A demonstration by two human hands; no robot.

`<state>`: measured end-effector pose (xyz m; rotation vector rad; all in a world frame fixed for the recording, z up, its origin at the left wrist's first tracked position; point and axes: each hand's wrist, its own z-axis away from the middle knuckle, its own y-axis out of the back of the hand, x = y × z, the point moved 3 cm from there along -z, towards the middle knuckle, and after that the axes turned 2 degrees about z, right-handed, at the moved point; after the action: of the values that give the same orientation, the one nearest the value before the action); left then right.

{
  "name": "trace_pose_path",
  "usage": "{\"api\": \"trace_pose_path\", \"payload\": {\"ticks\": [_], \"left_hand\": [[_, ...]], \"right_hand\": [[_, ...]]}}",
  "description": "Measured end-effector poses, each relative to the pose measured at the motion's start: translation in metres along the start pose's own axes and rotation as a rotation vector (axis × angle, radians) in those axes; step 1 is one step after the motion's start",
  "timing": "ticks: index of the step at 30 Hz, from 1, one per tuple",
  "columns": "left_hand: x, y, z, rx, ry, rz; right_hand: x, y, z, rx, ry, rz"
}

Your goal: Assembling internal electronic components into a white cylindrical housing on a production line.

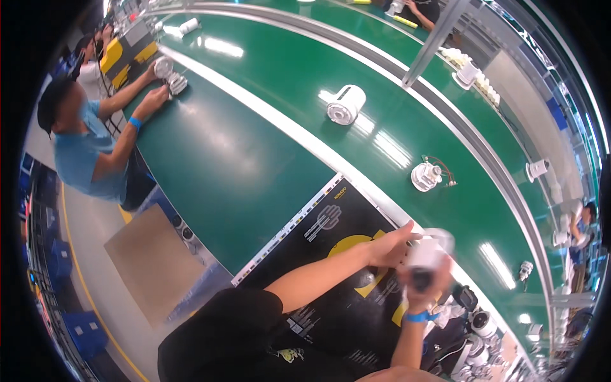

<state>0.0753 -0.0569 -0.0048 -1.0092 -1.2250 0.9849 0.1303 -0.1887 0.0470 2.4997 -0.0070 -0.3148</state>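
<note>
My left hand and my right hand are both closed on a small white device with a dark round lens, held above the black and yellow work mat. The picture is blurred there, so the fingers' exact grip is unclear. My right wrist wears a blue band. On the green belt beyond lie a white round part with red and green wires and a white cylindrical housing.
A co-worker in a blue shirt at the left handles white parts on the belt. More white and black parts pile at my right. A grey post crosses the far rail. Another person sits at the far right.
</note>
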Motion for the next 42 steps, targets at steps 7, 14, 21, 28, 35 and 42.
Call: {"api": "trace_pose_path", "payload": {"ticks": [7,14,21,28,35,42], "left_hand": [[0.019,0.028,0.001,0.034,-0.147,-0.402],[0.028,0.022,0.008,0.071,-0.173,-0.549],[0.018,0.025,-0.003,0.115,-0.209,-0.609],[0.014,0.028,-0.008,0.064,-0.244,-0.611],[0.028,0.032,0.017,0.09,-0.181,-0.691],[0.028,0.012,0.008,-0.044,-0.109,-0.575]], "right_hand": [[-0.047,-0.04,0.039,-0.144,-0.004,-0.093],[-0.011,-0.037,0.028,0.166,-0.641,-0.496],[0.018,-0.037,0.044,0.092,-0.811,-0.79],[0.018,-0.018,0.032,-0.038,-0.44,-0.681],[-0.002,-0.039,0.034,-0.154,-0.479,-0.679],[0.004,-0.016,0.02,-0.148,-0.442,-0.739]]}}
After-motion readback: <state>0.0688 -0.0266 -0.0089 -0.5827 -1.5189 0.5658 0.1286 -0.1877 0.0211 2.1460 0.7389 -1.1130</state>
